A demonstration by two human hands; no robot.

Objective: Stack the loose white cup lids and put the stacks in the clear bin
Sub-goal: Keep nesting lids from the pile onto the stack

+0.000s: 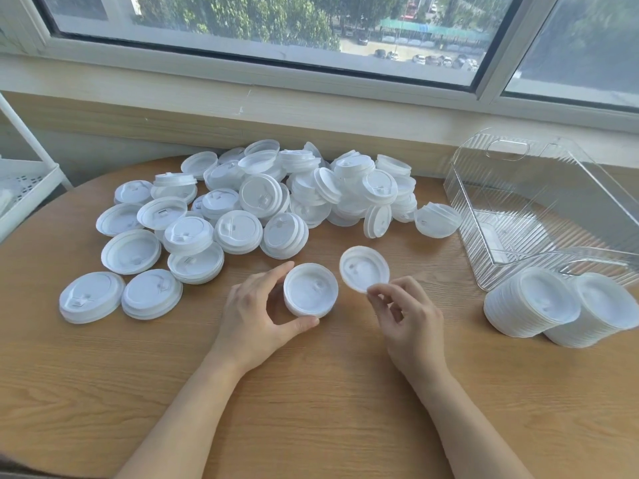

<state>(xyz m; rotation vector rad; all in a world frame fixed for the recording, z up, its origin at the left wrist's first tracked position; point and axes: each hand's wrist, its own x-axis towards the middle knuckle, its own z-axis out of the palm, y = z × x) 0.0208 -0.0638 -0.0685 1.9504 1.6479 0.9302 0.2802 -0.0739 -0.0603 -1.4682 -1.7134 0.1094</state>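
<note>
Now the left hand (257, 314) grips a short stack (310, 294) of white lids, thumb curled under its near side and fingers round the far edge, holding it at the middle of the wooden counter (311, 392) with the hollow side up. Just to its right, the right hand (408, 316) pinches a single lid (364, 268) by its near rim between thumb and fingertips; the lid is tilted, its hollow side facing the camera, and stands apart from the stack by a narrow gap. Behind both hands a big pile (262, 198) of loose lids spreads across the far left and middle of the counter (some face up, some face down, a few on edge, several already nested in small stacks). At the right, a clear bin (539, 209) with ribbed walls and cut-out handles sits near the window sill (311, 108); whether it holds lids I cannot tell. Two tall stacks (567, 305) lie leaning side by side on the counter just in front of the bin, touching each other. A white rack (24, 188) shows at the left edge.
</note>
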